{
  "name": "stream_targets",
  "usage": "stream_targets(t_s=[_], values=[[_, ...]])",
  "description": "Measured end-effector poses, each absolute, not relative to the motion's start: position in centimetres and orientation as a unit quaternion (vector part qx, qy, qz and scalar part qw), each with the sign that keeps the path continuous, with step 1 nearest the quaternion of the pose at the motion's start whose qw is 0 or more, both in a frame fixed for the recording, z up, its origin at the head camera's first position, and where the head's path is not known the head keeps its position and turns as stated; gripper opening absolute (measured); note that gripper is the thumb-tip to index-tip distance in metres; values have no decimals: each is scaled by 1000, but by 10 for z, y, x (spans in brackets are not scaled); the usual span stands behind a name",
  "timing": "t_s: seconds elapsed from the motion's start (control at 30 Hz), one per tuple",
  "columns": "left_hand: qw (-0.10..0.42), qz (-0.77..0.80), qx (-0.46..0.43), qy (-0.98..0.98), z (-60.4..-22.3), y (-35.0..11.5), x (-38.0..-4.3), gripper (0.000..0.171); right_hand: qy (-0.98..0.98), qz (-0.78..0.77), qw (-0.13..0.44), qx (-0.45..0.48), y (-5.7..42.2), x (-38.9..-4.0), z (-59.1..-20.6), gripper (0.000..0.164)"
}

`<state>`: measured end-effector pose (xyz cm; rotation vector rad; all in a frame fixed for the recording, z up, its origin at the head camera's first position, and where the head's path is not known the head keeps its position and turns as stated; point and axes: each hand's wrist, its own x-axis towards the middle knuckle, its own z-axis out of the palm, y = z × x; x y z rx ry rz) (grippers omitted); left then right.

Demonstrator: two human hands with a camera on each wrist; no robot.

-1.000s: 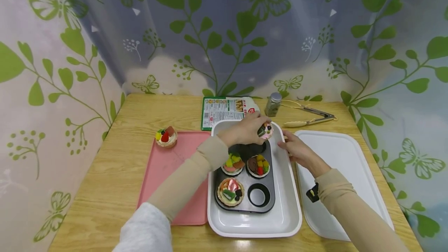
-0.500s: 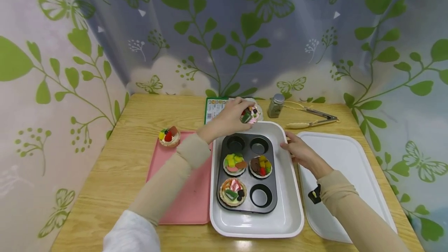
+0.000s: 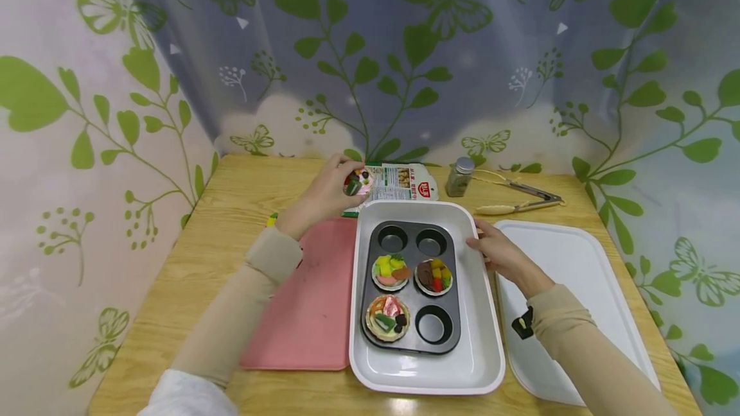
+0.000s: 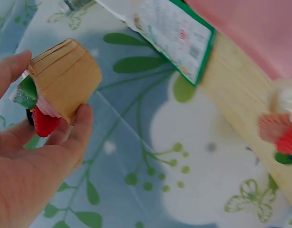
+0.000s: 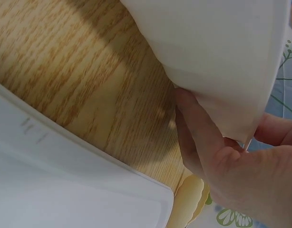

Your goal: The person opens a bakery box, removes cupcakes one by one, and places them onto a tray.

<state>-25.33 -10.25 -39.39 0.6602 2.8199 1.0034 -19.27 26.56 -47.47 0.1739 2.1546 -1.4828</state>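
Note:
My left hand (image 3: 325, 194) holds a fruit tart (image 3: 360, 182) above the back of the table, left of the white basin's far end. In the left wrist view the tart's pleated tan case (image 4: 67, 78) is tilted between thumb and fingers, with a red berry and a green piece showing. My right hand (image 3: 504, 254) grips the right rim of the white basin (image 3: 484, 345), fingers outside and thumb at the edge. Inside the basin lies a dark muffin tin (image 3: 413, 300). Three of its cups hold tarts (image 3: 390, 273); the other three cups are bare.
Left of the basin lies a pink tray (image 3: 324, 320); another tart (image 3: 272, 219) at its far corner is mostly hidden by my left wrist. Behind are a printed packet (image 3: 407, 178), a small jar (image 3: 460, 177) and tongs (image 3: 540, 198). A white lid-like tray (image 3: 557, 275) lies right.
My left hand has carried the tart leftward, from over the basin's far end past its left edge, uncovering the back cups and packet. The right hand stays at the basin rim.

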Motion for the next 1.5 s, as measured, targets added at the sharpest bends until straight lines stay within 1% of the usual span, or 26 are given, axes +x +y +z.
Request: stream_targets(t_s=[0.17,0.4,0.6,0.8,1.13,1.5], values=[[41,325,193,925,-404,-119,-253,64,794,-547,259,60,268,-193,-474,65],[77,324,165,928,-419,-133,-248,61,797,-542,259,57,268,-192,-472,64],[91,300,149,938,-438,-141,-244,61,795,-545,260,62,267,-192,-473,62],[113,290,132,941,-452,-144,-240,62,794,-548,257,59,266,-193,-475,63],[121,267,120,949,-472,-142,-241,57,791,-552,259,58,265,-194,-478,64],[132,270,122,946,-479,-141,-242,59,791,-551,258,58,267,-193,-477,64]])
